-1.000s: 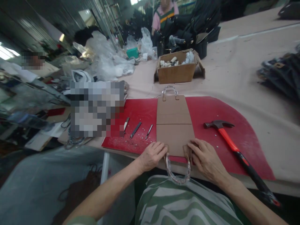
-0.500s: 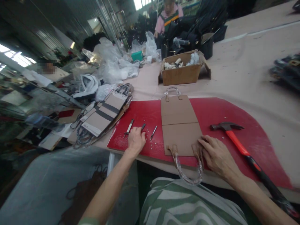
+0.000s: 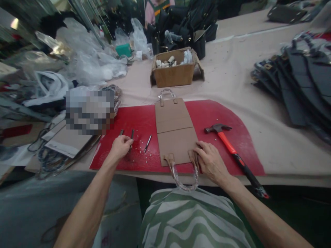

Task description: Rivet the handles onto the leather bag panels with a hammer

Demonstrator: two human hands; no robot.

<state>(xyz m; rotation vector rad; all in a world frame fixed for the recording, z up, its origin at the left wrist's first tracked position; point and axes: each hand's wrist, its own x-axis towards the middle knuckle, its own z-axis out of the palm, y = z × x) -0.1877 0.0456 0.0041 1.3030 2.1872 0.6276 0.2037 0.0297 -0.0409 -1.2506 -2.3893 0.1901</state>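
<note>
A flat tan bag panel [image 3: 176, 124] lies on a red mat [image 3: 137, 119], with a plastic-wrapped handle at each end. My right hand [image 3: 212, 163] is closed at its near right edge, fingers at the base of the near handle [image 3: 184, 186]. Left of the panel, my left hand [image 3: 121, 148] pinches a slim dark metal punch [image 3: 132, 134] standing roughly upright. Another metal tool [image 3: 121, 132] shows partly behind that hand. Between hand and panel lies a thin metal rod tool [image 3: 148, 143] among small pale bits. A claw hammer [image 3: 227, 141] rests to the right.
An open cardboard box [image 3: 174, 75] of small white items stands beyond the mat. Dark bag pieces [image 3: 292, 82] are piled at the right. Plastic wrapping [image 3: 88, 62] and stacked panels [image 3: 64, 137] crowd the left. Black bags [image 3: 181, 27] sit at the back near a person.
My view has turned to the right, bringing the dark pile further in. In my left fingers the punch now stands more upright. My right hand stays at the panel's edge.
</note>
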